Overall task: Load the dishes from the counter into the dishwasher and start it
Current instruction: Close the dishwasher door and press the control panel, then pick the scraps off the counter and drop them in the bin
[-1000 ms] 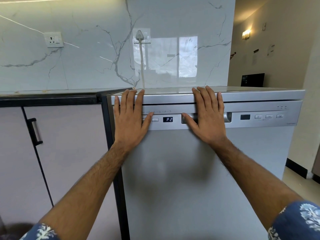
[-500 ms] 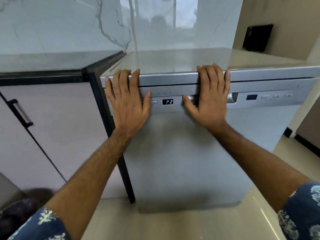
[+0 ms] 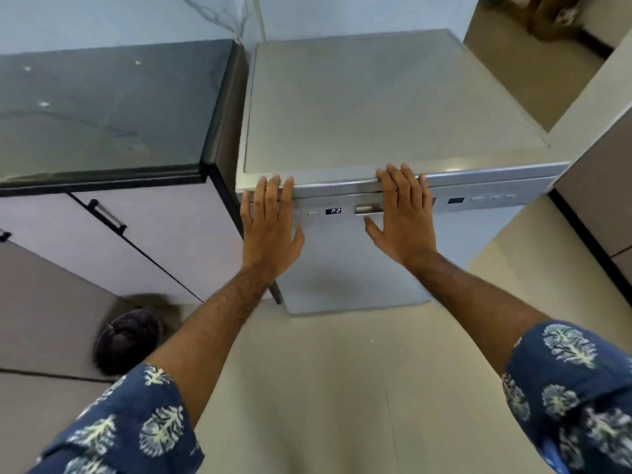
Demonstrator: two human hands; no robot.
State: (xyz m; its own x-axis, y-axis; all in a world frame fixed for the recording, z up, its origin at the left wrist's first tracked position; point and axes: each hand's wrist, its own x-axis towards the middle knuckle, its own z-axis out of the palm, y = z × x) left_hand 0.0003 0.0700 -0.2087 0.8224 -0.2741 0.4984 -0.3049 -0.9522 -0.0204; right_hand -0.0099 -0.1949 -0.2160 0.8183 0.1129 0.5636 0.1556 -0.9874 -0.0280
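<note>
dishwasher: mid frame, door shut, display reads P2
left hand: flat on door, fingers straight, grasping nothing
right hand: same, by handle
changed: view tipped down since 1 s ago, hands haven't moved, prob ready to start

A home kitchen: dishwasher beside dark countertop and cabinets.

One silver dishwasher at twelve o'clock, with one lit display reading P2 and one recessed door handle. Two hands: the left hand and the right hand. Two black cabinet handles, one at ten o'clock, another at nine. One dark tabletop
</note>
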